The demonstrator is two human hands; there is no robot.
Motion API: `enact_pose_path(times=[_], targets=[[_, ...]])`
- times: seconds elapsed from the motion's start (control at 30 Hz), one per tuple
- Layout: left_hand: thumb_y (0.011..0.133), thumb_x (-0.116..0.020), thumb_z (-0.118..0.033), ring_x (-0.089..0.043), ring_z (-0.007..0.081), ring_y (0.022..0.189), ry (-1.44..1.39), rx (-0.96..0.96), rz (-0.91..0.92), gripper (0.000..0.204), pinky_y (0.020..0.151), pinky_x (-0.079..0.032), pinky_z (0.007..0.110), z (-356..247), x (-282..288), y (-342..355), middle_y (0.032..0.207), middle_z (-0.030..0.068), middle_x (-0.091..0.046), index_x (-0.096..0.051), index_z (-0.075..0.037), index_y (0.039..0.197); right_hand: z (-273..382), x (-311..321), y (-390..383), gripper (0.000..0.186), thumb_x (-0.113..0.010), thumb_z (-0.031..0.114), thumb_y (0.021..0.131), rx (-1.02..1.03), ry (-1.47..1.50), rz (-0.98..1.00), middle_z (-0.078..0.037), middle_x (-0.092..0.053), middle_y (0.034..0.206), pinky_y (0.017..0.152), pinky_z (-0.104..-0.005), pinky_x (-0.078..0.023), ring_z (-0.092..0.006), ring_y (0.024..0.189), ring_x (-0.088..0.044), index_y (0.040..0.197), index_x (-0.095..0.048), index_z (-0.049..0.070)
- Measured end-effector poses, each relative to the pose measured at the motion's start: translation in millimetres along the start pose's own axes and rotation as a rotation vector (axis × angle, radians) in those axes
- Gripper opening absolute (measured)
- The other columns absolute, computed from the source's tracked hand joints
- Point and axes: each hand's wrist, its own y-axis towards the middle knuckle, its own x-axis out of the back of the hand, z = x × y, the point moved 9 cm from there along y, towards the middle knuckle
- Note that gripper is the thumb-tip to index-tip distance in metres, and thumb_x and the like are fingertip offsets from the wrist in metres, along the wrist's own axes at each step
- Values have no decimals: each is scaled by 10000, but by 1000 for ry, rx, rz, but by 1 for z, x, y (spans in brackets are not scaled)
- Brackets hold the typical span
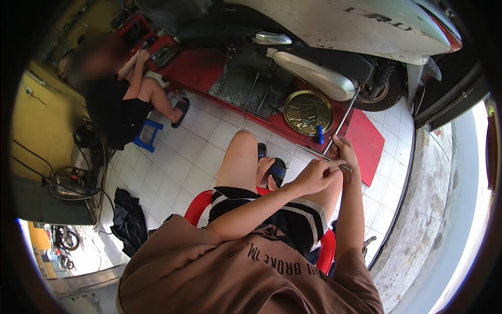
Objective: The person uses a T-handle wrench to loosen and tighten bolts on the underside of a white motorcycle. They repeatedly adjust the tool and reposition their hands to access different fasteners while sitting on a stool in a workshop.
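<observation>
A long silver T-handle wrench (pixel 342 121) reaches from my lap up to the rear lower part of a white scooter (pixel 334 26), beside the pale engine cover (pixel 314 76). My right hand (pixel 341 150) is closed around the shaft near the crossbar. My left hand (pixel 320 176) has its fingers curled at the near end of the crossbar, gripping it. Whether the wrench's far tip sits on a bolt is too small to tell. Just beyond my hands lies a round gold tray (pixel 296 121) with small parts in it. A blue-handled tool (pixel 320 135) rests at its near rim.
The scooter stands on a red lift platform (pixel 368 144) with a metal tread plate (pixel 240 83). At the left, another person (pixel 112 104) sits on a blue stool (pixel 148 135), hands over the platform. A black bag (pixel 128 222) lies on the tiles. I sit on a red seat (pixel 197 208).
</observation>
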Motion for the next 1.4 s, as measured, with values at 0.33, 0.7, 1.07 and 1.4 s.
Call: enact_pose_path(times=[0.33, 0.7, 1.07, 1.4], targets=[[980, -508, -243, -554, 77, 575, -787, 504, -185, 221, 516, -407, 209, 90, -3, -28, 690, 2, -552, -594, -46, 931, 17, -9, 5, 216, -464, 209, 983, 1, 53, 57, 38, -385, 586, 493, -228, -259, -71, 526, -312, 912, -556, 27], [892, -582, -27, -616, 116, 602, -308, 237, -297, 86, 532, -468, 249, 68, 18, -4, 716, 74, -627, -611, 39, 939, 22, -16, -28, 239, -601, 242, 914, -12, -336, 83, 7, -529, 706, 546, -221, -362, -70, 607, -445, 925, -583, 5], [860, -600, -27, -643, 156, 586, -51, 110, -334, 91, 512, -490, 261, 40, 25, -3, 821, 107, -652, -646, 52, 867, 7, -9, -25, 157, -525, 176, 953, 29, -156, 119, 67, -348, 596, 482, -224, -251, -48, 514, -298, 925, -548, 22], [908, -541, -46, -660, 126, 666, -235, 188, -337, 185, 581, -506, 251, 39, 22, -16, 741, 87, -655, -586, 39, 1065, -13, 3, -27, 157, -488, 161, 964, 74, 20, -34, 67, -379, 588, 474, -216, -248, -46, 504, -319, 961, -575, 30]])
